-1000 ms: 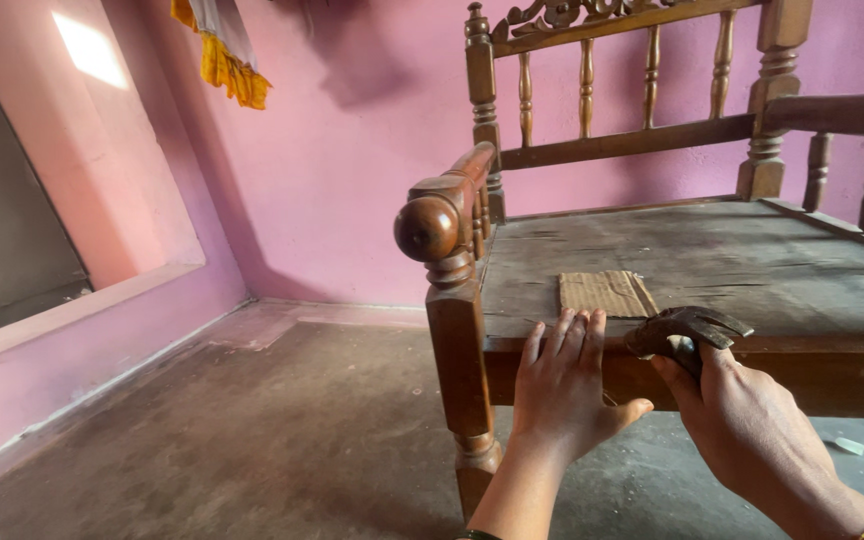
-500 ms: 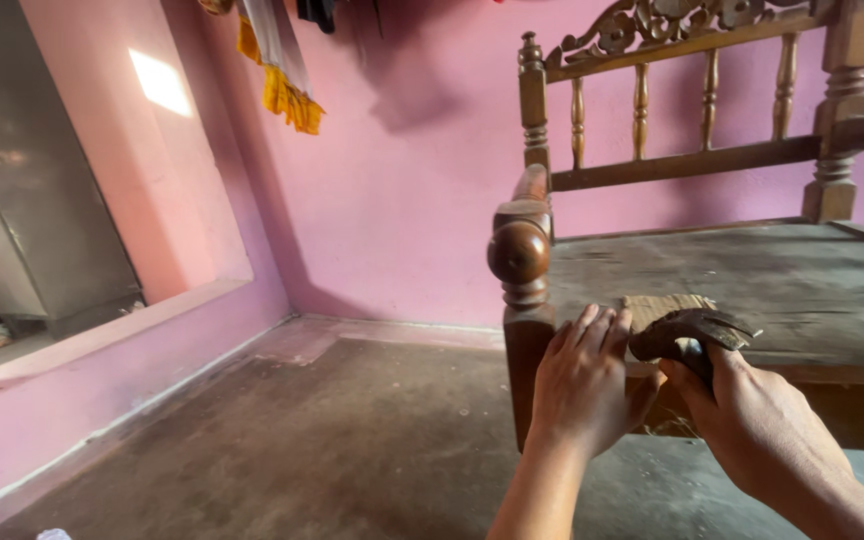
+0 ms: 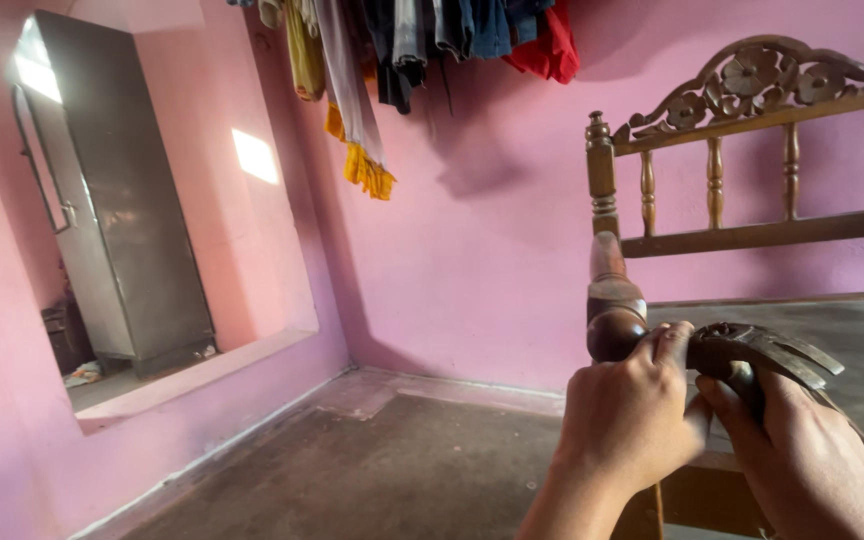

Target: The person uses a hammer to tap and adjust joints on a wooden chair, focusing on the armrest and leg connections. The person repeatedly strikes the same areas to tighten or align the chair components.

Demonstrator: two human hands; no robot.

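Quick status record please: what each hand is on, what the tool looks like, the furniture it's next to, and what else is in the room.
left hand: closed, fingers curled by the tool's head, in front of the bed post
right hand: wrapped around the claw hammer just below its head
claw hammer: dark metal head, claw pointing right
bed frame: wooden, carved headboard, turned spindles, bare platform
wall: pink
clothes: hanging above, several colours
cabinet: grey metal, upright, in the left recess
floor: bare concrete

The left hand (image 3: pixel 632 410) covers part of the claw hammer (image 3: pixel 767 352), so its handle cannot be seen. The right hand (image 3: pixel 812 460) runs off the bottom edge. The wooden bed (image 3: pixel 752 235) is cut off at the right edge.
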